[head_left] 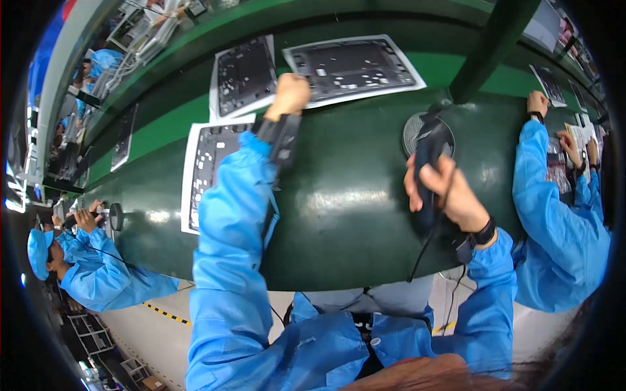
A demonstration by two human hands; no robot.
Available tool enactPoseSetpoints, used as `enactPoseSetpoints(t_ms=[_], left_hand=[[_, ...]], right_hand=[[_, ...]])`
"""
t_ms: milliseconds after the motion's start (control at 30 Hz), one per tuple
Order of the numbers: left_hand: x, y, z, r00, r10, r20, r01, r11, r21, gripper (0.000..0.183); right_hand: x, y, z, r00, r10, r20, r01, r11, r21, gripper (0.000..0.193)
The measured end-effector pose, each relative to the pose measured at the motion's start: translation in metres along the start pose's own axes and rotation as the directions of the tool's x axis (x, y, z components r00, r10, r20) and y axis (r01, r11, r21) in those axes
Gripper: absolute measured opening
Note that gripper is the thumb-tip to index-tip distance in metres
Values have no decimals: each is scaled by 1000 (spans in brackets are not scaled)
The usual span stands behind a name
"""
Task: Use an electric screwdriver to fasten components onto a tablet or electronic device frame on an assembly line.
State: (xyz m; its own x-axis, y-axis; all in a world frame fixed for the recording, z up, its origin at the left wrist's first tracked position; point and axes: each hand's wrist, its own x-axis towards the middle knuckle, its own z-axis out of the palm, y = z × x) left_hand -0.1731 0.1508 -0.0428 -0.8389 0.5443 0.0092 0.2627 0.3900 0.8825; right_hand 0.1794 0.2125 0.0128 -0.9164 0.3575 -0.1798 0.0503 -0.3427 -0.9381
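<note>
My left hand (291,94) is closed at the near left corner of a white-edged black sheet (358,64) dotted with small white pieces. Whatever its fingers pinch, if anything, is hidden. A second such sheet (244,77) lies to its left, and a third sheet (207,166) lies partly under my left sleeve. My right hand (453,192) is wrapped round a long dark handheld tool (427,156) with a black cord, its exact kind blurred. The tool's upper end is over a round grey mesh disc (411,135) on the green table (339,241).
A dark green post (492,52) rises beyond the disc. Co-workers in blue sit close by, with a blue sleeve (538,169) at right and a person (98,260) at left. Another dark sheet (548,85) lies at the far right.
</note>
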Motion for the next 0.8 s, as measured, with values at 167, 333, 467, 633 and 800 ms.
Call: enactPoseSetpoints(t_ms=[167,333,467,633,800], left_hand=[[-59,-19,-82,999,-44,33,46,997,-66,32],[-89,-23,-141,955,-144,261,153,988,-12,43],[-102,-14,-128,905,-32,424,-48,983,177,35],[-93,3,-80,747,108,656,-330,917,225,27],[-83,2,-30,840,382,385,-502,816,287,26]], right_hand=[[12,-39,-11,830,-530,-177,546,836,55,61],[53,-61,-32,683,-700,-206,626,707,-329,34],[85,-54,-25,642,-707,-297,650,707,-277,30],[111,-42,-20,646,-711,-278,664,703,-255,29],[121,-35,-21,659,-711,-245,663,703,-258,31]])
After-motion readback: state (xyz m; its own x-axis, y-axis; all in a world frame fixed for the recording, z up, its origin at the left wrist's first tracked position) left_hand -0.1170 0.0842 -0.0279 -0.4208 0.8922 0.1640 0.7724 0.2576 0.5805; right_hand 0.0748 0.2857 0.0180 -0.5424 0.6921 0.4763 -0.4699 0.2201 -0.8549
